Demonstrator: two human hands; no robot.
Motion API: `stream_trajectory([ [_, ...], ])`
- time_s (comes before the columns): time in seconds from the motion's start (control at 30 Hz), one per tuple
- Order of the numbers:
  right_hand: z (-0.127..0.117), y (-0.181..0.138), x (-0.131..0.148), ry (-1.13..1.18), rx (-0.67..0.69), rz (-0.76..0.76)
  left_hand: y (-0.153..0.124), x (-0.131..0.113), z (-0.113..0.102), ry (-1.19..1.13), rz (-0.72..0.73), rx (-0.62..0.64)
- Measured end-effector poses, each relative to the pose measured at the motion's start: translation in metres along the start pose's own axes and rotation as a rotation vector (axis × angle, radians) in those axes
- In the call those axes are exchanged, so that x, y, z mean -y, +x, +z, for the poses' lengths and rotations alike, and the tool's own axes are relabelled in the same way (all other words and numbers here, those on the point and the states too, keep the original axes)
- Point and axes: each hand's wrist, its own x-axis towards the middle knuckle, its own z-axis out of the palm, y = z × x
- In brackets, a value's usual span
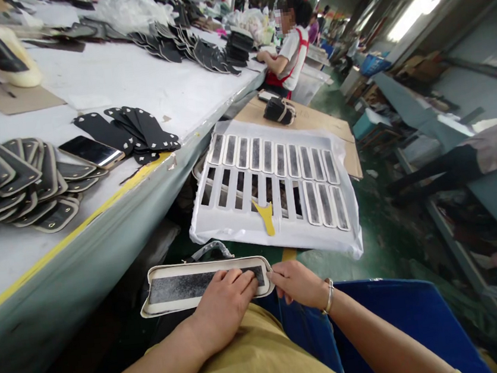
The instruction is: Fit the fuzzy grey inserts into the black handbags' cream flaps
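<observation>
A long bag (177,289) with a pale rim and a dark, speckled panel lies across my lap, its flat face turned up. My left hand (228,302) rests on the right part of that panel, fingers side by side and laid flat; its thumb is hidden. At the bag's right end, my right hand (293,283) pinches the pale rim between thumb and forefinger. A plastic-wrapped strap (213,247) with small metal fittings sticks out behind the bag. Just beyond is a white-covered board (244,230) with dark strips in pale frames (280,159) and a yellow piece (266,215).
On the left, the long table (104,65) bears stacked dark panels (15,183), a phone (92,151) and black pieces (141,130). A dark pouch (279,111) sits on cardboard (323,133). A blue bin (402,318) stands at my right. A co-worker (293,49) sits farther along the table.
</observation>
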Motion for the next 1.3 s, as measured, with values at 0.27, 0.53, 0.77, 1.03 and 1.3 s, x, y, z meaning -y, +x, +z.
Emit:
stream_trajectory([
  [0.27,-0.001,0.008,-0.013,0.261,0.108,0.052,-0.008,0.005,-0.007,-0.215,-0.072,-0.023],
  [0.53,-0.008,0.012,-0.01,0.437,0.21,0.105,-0.005,-0.008,-0.003,-0.064,-0.058,0.042],
  [0.77,-0.006,0.014,-0.014,0.508,0.208,0.155,-0.006,-0.008,-0.002,-0.048,-0.07,0.049],
  [1.03,-0.002,0.011,-0.018,0.477,0.185,0.044,-0.007,-0.006,-0.005,-0.062,-0.08,0.05],
  [1.3,0.006,0.012,-0.006,0.227,-0.003,0.137,-0.006,-0.006,-0.006,-0.048,-0.073,0.059],
])
